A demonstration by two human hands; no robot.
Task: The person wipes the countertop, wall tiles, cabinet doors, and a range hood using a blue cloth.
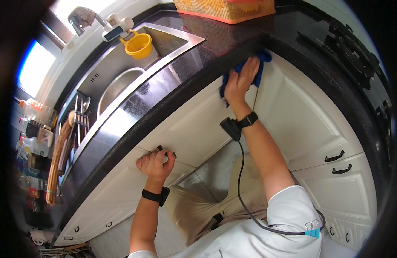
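Note:
My right hand [240, 82] presses a dark blue cloth [258, 75] against the upper part of a white cabinet door [201, 106], just under the black countertop's edge. Part of the cloth is hidden by the palm and fingers, and its edges look blurred. Lower down and to the left, my left hand [155, 165] is curled around a black cabinet handle [161, 148]. Only the ends of that handle show past the fingers.
A sink [195, 40] holds a yellow strainer [138, 46] and a metal basin [116, 88]. An orange-rimmed basket [224, 11] stands on the black countertop [269, 24]. At right is a gas stove [350, 54]; chopsticks [53, 183] and bottles sit left. A cable [240, 180] hangs beside my right arm.

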